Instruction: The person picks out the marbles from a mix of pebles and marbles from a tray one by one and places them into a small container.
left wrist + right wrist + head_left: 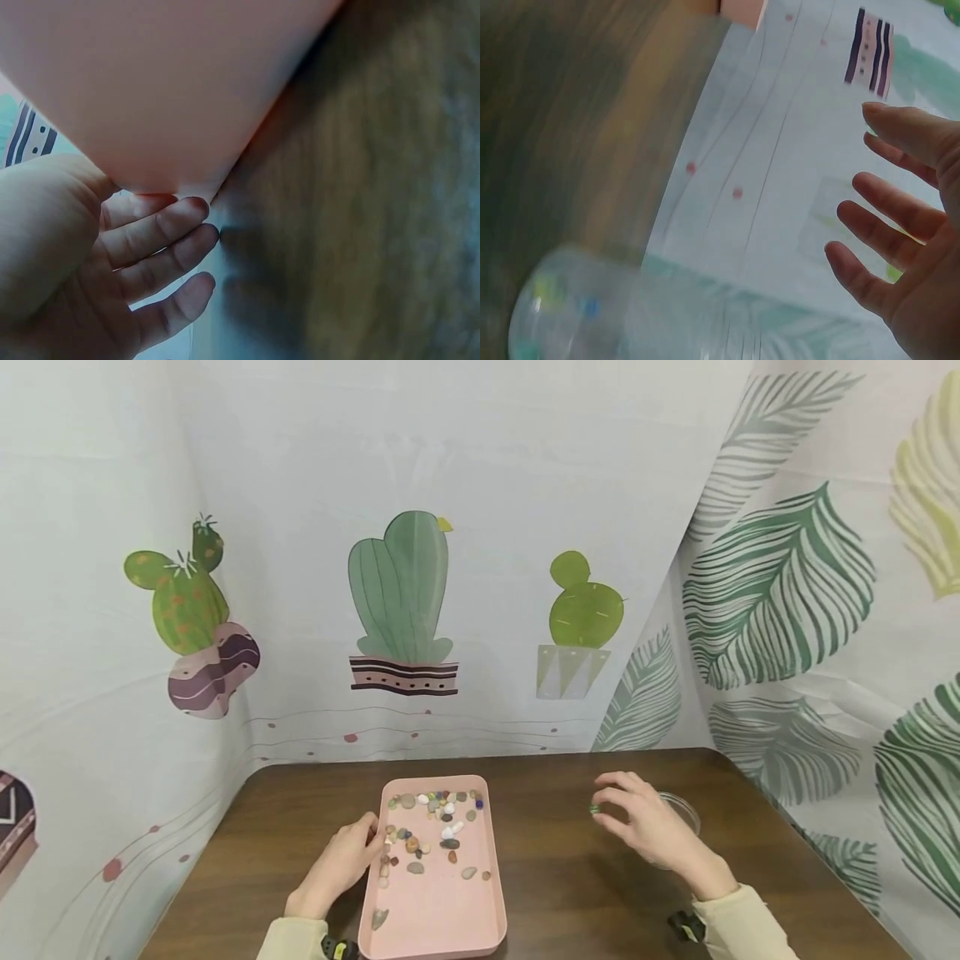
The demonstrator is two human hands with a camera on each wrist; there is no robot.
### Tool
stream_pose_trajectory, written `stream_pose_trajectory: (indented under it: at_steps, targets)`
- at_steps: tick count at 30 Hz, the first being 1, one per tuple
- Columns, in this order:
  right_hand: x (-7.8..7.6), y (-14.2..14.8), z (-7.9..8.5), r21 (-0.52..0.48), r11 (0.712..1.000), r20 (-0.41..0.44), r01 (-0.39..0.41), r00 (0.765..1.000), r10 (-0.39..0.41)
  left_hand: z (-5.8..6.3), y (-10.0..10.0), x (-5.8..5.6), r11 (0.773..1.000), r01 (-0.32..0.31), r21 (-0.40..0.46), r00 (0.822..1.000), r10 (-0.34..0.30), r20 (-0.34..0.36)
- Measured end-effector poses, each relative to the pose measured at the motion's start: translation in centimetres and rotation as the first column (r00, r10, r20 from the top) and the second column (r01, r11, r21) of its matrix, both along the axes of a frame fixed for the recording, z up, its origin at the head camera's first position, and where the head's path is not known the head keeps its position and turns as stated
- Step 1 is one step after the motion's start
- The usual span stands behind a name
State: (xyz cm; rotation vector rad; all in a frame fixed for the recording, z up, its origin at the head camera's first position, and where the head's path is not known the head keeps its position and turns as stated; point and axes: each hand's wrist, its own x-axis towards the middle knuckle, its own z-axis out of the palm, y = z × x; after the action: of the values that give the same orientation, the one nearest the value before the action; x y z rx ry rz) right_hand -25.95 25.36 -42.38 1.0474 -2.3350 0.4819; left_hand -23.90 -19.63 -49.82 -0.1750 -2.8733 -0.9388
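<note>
A shallow pink tray (pixel 442 918) lies on the table, with scattered pebbles (pixel 416 867) and small coloured stones in its far half. My left hand (pixel 345 860) holds the tray's left edge. In the left wrist view, the thumb of that hand (pixel 105 247) goes behind the tray wall (pixel 172 97) while its fingers are bent along the outside. Right of the tray, my raised right hand (pixel 645 818) pinches a small green marble (pixel 595 808) between thumb and forefinger. Its other fingers are spread. In the right wrist view the marble is mostly hidden behind the fingertips.
A clear round jar (pixel 684 810) stands beyond the right hand, partly covered by it; blurred coloured bits show inside the jar (pixel 630 315). The brown wooden table (pixel 547 860) ends at a hanging cloth (pixel 495 610) printed with cacti and leaves.
</note>
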Motion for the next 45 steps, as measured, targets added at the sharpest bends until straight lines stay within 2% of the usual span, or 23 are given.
stream_pose_trajectory:
  at_steps: [6, 10, 16, 29, 35, 42, 45]
  targets:
    - [0.5, 3.4, 0.1, -0.043, 0.989, 0.036, 0.139, 0.99, -0.137, 0.0, 0.1, -0.1, 1.0, -0.004, -0.016, 1.0, 0.004, -0.016]
    - [0.3, 5.4, -0.2, -0.081, 0.979, 0.064, 0.188, 0.981, -0.183, 0.1, 0.1, -0.2, 0.999, -0.001, -0.032, 1.0, 0.001, -0.03]
    - [-0.1, 7.5, -1.2, -0.086, 0.96, 0.099, 0.268, 0.961, -0.259, -0.2, 0.0, -0.1, 1.0, -0.012, -0.022, 1.0, 0.011, -0.019]
    - [-0.9, 9.6, -3.8, -0.086, 0.949, 0.149, 0.303, 0.946, -0.288, 0.0, 0.0, 0.3, 1.0, 0.003, -0.016, 1.0, -0.003, -0.024]
    - [-1.2, 9.8, -4.1, -0.064, 0.953, 0.206, 0.298, 0.938, -0.279, 0.0, 0.1, 0.3, 1.0, -0.006, -0.022, 1.0, 0.005, -0.011]
    - [-1.2, 9.9, -3.7, -0.023, 0.952, 0.335, 0.304, 0.9, -0.279, -0.2, 0.0, 0.1, 0.999, -0.011, -0.036, 1.0, 0.01, -0.025]
    - [-1.4, 9.8, -3.5, -0.017, 0.956, 0.365, 0.294, 0.892, -0.268, -0.3, 0.0, 0.0, 0.999, -0.017, -0.031, 1.0, 0.016, -0.026]
